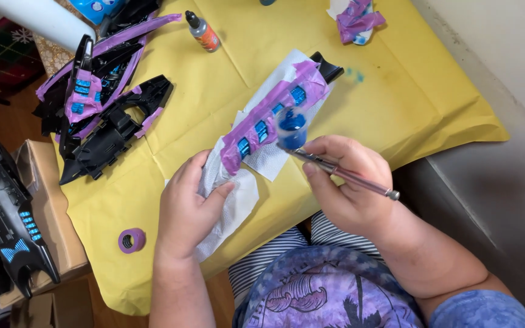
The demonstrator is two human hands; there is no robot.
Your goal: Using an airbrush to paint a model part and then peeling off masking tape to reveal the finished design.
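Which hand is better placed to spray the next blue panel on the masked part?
Probably the right hand: it already holds the airbrush, its blue-filled cup beside the masked black part. The left hand grips that part through white paper towel, steadying it.

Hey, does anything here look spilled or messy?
Yes. Small blue paint spots mark the yellow paper beside the masked black part. A crumpled wad of purple tape lies at the far edge. Nothing looks broken.
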